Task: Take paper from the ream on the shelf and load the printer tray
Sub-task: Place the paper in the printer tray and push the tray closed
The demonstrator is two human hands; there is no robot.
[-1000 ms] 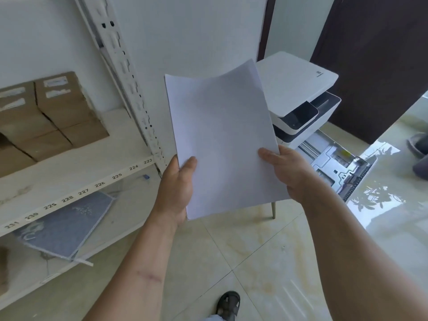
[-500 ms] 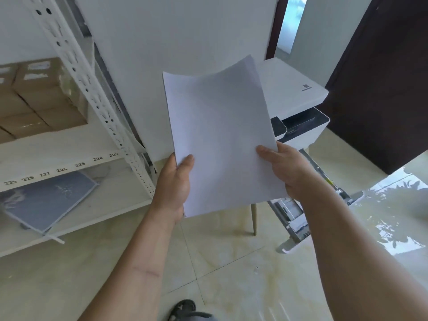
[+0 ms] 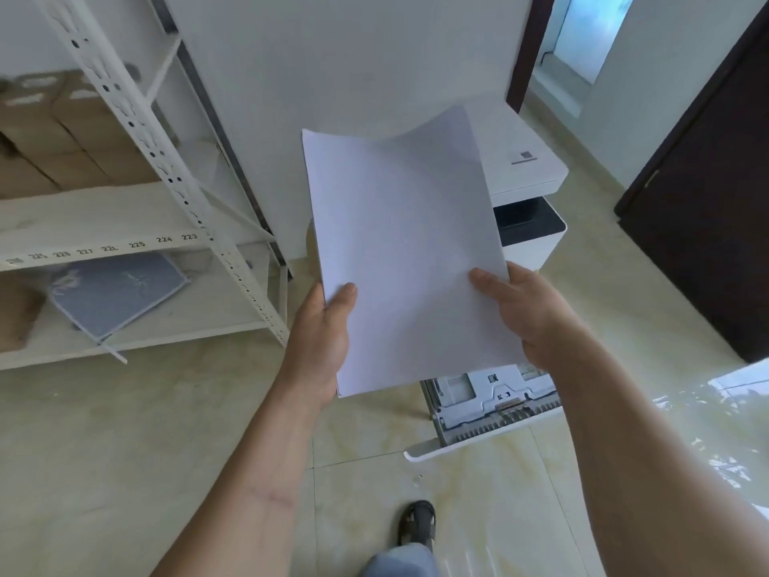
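Item: thin white paper stack [image 3: 408, 251], light, floppy, top edge curling. My left hand [image 3: 320, 339] and right hand [image 3: 524, 314] grip clamped at its lower side edges, above the open grey printer tray [image 3: 491, 414].

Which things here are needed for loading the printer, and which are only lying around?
Needed: the paper held by left hand and right hand; the printer; its open tray.

Lying around: brown boxes on the shelf; blue-grey board below; dark door.

White wall [image 3: 374, 56], glossy beige tiled floor [image 3: 104, 451], dark door [image 3: 715, 222].
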